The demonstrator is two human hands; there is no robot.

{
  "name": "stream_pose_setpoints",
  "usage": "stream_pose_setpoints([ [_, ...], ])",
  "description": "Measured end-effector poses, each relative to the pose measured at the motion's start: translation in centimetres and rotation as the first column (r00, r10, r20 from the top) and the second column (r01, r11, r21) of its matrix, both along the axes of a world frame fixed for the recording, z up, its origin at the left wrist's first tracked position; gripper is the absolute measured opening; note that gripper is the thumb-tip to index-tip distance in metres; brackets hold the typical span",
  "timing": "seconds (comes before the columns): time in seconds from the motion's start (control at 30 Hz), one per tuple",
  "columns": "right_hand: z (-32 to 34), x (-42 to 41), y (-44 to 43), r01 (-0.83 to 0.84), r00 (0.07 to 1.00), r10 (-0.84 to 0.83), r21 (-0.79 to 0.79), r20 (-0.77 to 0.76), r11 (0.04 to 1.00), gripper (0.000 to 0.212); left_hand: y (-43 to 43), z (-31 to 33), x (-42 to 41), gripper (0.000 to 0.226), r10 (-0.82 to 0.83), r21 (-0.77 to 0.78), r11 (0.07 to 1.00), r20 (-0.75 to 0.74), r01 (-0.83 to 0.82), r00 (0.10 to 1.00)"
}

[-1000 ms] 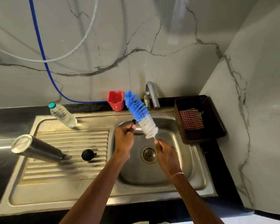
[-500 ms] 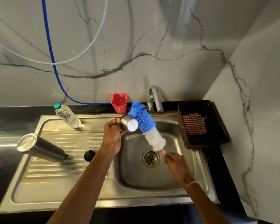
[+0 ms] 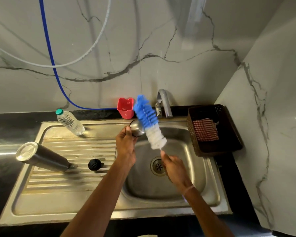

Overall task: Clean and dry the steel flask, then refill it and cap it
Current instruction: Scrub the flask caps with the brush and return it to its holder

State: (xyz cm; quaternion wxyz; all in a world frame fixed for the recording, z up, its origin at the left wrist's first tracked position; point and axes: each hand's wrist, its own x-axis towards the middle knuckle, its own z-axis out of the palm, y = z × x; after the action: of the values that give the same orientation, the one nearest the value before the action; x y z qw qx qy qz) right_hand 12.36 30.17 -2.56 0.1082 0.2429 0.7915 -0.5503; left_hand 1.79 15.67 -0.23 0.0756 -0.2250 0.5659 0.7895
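The cylindrical steel flask [image 3: 43, 157] is laid sideways at the ribbed steel drainboard's [image 3: 58, 194] left edge. A small steel cup [image 3: 136, 129] is gripped by the left hand [image 3: 126, 147] — the blue-and-white bristle brush [image 3: 146, 115] is held by its thin handle in the right hand [image 3: 173, 166].

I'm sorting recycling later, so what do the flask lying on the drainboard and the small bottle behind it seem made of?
The flask looks like brushed stainless steel: dark grey wall with a dull sheen, bright reflective base. The water bottle looks like thin clear plastic: see-through wall. Its teal cap is probably plastic too.
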Motion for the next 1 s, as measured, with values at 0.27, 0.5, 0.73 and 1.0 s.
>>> stream_pose_setpoints([
  [0.27, 2.7, -0.7, -0.7, -0.089, 0.996, 0.085, 0.175, 0.032, 0.981, 0.048, 1.3, -0.3, 0.3, 0.019, 0.033, 0.246, 0.969, 0.024, -0.038, 0.999],
  [0.5, 1.8, -0.8, -1.3, 0.056, 0.997, -0.049, 0.117, -0.056, 0.992, 0.056, 2.2, 1.3, -0.2, 0.018, 0.098, 0.428, 0.888, 0.177, -0.166, 0.979],
  [0.73, 1.9, -1.5, -0.1, 0.060, 0.994, -0.039, 0.214, -0.099, 0.975, 0.053, 2.4, 0.8, 1.2, 0.020, -0.014, 0.365, 0.929, 0.172, -0.051, 0.985],
  [1.0, -0.7, 1.0, 0.5, -0.012, 0.997, 0.035, 0.293, -0.074, 0.956, 0.051, 0.6, -0.5, 0.0, 0.025, -0.052, 0.032, 0.998, 0.118, 0.048, 0.992],
])
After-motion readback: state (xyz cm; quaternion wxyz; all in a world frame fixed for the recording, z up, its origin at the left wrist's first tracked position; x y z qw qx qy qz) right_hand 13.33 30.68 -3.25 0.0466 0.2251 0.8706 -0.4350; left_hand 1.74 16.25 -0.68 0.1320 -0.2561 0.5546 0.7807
